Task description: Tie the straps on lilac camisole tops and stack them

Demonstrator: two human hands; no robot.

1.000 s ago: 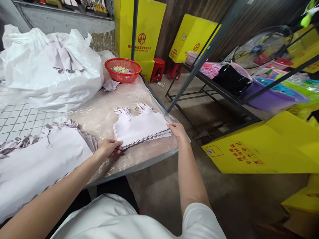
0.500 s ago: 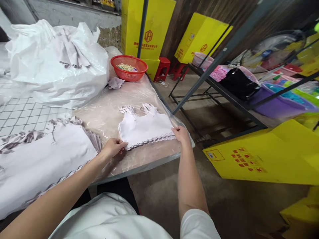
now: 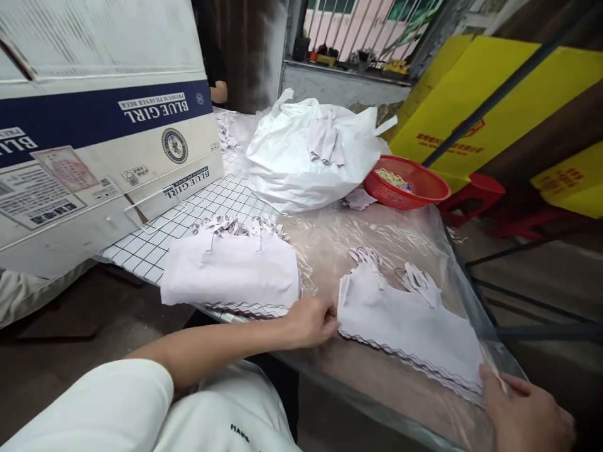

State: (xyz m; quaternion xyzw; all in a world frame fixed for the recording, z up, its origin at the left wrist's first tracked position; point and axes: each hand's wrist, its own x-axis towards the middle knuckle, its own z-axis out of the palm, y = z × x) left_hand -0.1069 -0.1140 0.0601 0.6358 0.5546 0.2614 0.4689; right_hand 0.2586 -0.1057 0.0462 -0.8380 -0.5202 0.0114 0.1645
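A small stack of white strap tops (image 3: 405, 320) with scalloped hems lies on the plastic-covered table (image 3: 330, 245). My left hand (image 3: 311, 321) pinches the stack's near left corner, fingers closed on it. My right hand (image 3: 522, 411) grips the stack's right hem corner at the table's edge, with the thumb on top. A bigger stack of the same white tops (image 3: 230, 273) lies just left of my left hand.
A large Blue Girl cardboard box (image 3: 94, 132) stands at the left on a wire grid (image 3: 188, 220). Behind are a white bag of fabric (image 3: 306, 157) and a red basket (image 3: 407, 182). Yellow cartons (image 3: 490, 107) and a red stool (image 3: 475, 191) stand at the right.
The view has swung left, bringing the cardboard box into sight. Both hands still hold the small stack's corners; it now lies at a slant toward the table's right edge.
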